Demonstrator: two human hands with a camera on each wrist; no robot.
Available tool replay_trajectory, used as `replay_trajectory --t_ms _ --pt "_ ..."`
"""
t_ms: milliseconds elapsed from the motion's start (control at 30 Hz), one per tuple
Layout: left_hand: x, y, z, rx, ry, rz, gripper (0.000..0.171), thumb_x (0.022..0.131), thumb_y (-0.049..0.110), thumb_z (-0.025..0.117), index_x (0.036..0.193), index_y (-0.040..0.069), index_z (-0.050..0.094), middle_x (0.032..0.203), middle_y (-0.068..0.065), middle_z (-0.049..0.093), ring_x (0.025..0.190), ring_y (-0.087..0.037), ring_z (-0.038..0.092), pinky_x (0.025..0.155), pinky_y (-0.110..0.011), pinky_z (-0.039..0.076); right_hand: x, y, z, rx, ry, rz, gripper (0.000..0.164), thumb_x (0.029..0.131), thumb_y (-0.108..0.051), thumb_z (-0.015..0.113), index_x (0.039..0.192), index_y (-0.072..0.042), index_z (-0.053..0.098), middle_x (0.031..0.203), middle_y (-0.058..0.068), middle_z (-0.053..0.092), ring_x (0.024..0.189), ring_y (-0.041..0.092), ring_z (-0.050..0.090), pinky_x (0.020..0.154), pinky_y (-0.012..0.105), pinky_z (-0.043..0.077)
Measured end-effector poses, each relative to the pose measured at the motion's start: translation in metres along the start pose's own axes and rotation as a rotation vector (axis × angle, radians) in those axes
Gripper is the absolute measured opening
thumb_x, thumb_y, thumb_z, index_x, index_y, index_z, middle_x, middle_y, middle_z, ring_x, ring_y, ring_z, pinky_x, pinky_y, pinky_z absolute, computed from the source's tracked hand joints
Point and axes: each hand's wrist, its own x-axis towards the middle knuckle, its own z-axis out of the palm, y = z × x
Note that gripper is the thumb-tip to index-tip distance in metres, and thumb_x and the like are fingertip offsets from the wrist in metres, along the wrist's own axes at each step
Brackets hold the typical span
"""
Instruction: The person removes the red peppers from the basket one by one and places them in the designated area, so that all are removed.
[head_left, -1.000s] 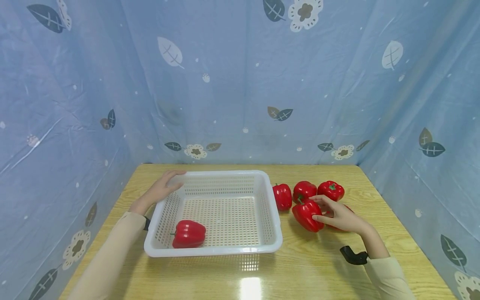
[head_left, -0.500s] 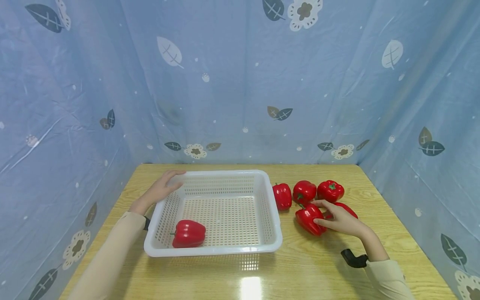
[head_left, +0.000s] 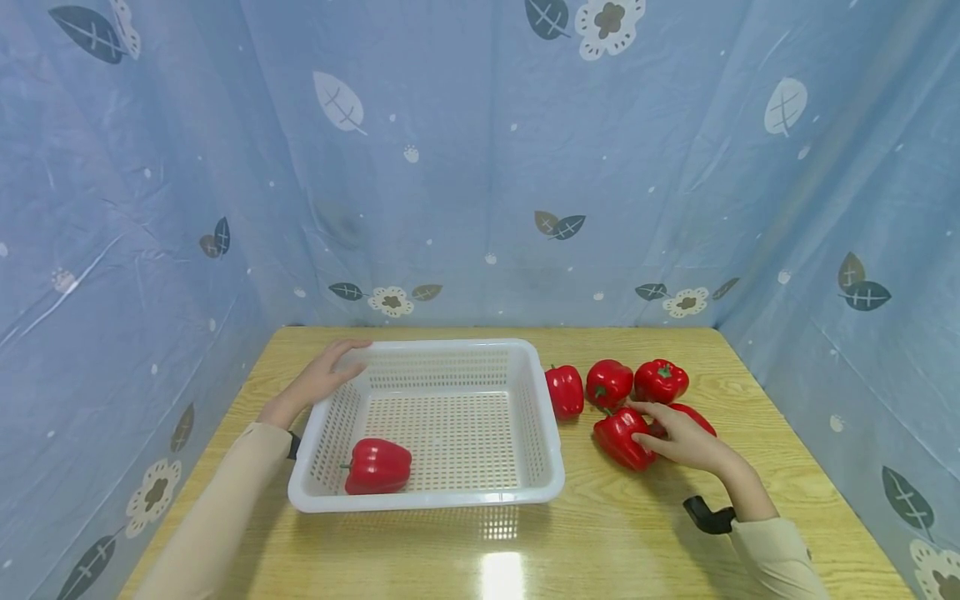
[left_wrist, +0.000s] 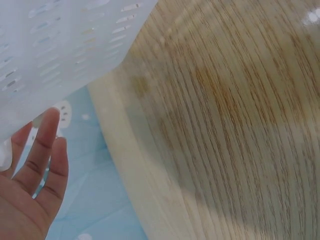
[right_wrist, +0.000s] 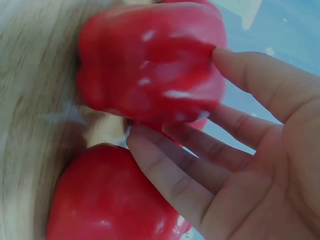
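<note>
A white perforated plastic basket [head_left: 425, 502] stands on the wooden table, with one red bell pepper [head_left: 378, 467] lying in its front left corner. My left hand [head_left: 318, 379] holds the basket's back left corner, thumb over the inner side. In the left wrist view, its fingers [left_wrist: 46, 135] reach along the outside of the wall. To the right of the basket, my right hand [head_left: 682, 435] grips another red bell pepper [right_wrist: 150, 60]. The thumb lies against one side and the fingertips on the other, close over the table.
Behind the gripped pepper sit more red bell peppers: one beside the basket wall [head_left: 565, 392], a middle pepper [head_left: 609, 382] and a right-hand pepper [head_left: 662, 381]. One more red pepper [head_left: 693, 417] shows partly behind my right hand. A blue patterned curtain [head_left: 480, 208] surrounds the table.
My right hand and the pepper in it have shifted slightly right and toward me, uncovering more of the peppers behind. The left hand and basket have not moved.
</note>
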Motion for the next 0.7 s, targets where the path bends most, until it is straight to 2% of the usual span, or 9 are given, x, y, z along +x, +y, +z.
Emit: replay_trajectory --t_ms 133,400,467,567,700 --pt "0.000 -0.001 0.000 0.001 0.000 0.004 0.049 0.093 0.035 0.055 0.138 0.020 0.043 0.143 -0.012 0.035 0.130 -0.036 0.033 0.099 -0.062 0.032 0.001 -0.001 -0.002 0.008 -0.005 -0.008 0.052 0.085 -0.021 0.068 0.126 0.005 0.050 0.116 0.018 0.060 0.092 0.025 0.064 0.075 0.036 0.055" --pt "0.000 -0.001 -0.001 -0.007 -0.007 0.008 0.048 0.094 0.032 0.054 0.138 0.019 0.042 0.143 -0.013 0.035 0.130 -0.036 0.032 0.100 -0.063 0.030 0.004 -0.005 -0.008 0.029 0.004 -0.025 0.050 0.087 -0.020 0.065 0.127 0.007 0.048 0.122 0.021 0.056 0.103 0.034 0.060 0.083 0.046 0.051" --pt "0.000 -0.001 -0.001 -0.010 -0.009 0.009 0.048 0.094 0.031 0.054 0.139 0.019 0.041 0.143 -0.013 0.035 0.129 -0.036 0.033 0.098 -0.062 0.034 0.005 -0.007 -0.011 0.031 0.003 -0.017 0.050 0.087 -0.020 0.065 0.127 0.006 0.048 0.122 0.021 0.056 0.104 0.036 0.058 0.084 0.048 0.050" --pt "-0.005 0.016 -0.005 -0.032 -0.021 -0.003 0.049 0.094 0.026 0.055 0.139 0.014 0.041 0.143 -0.016 0.034 0.127 -0.038 0.035 0.094 -0.059 0.040 0.009 -0.011 -0.014 0.038 -0.003 -0.007 0.051 0.087 -0.020 0.065 0.128 0.005 0.048 0.124 0.020 0.055 0.106 0.037 0.057 0.085 0.048 0.049" --pt "-0.005 0.016 -0.005 -0.024 -0.020 -0.004 0.049 0.094 0.026 0.055 0.139 0.013 0.041 0.142 -0.016 0.034 0.126 -0.038 0.036 0.093 -0.060 0.041 0.015 -0.017 -0.020 0.079 -0.022 -0.009 0.053 0.087 -0.018 0.065 0.131 0.004 0.045 0.124 0.022 0.053 0.107 0.038 0.056 0.085 0.046 0.050"
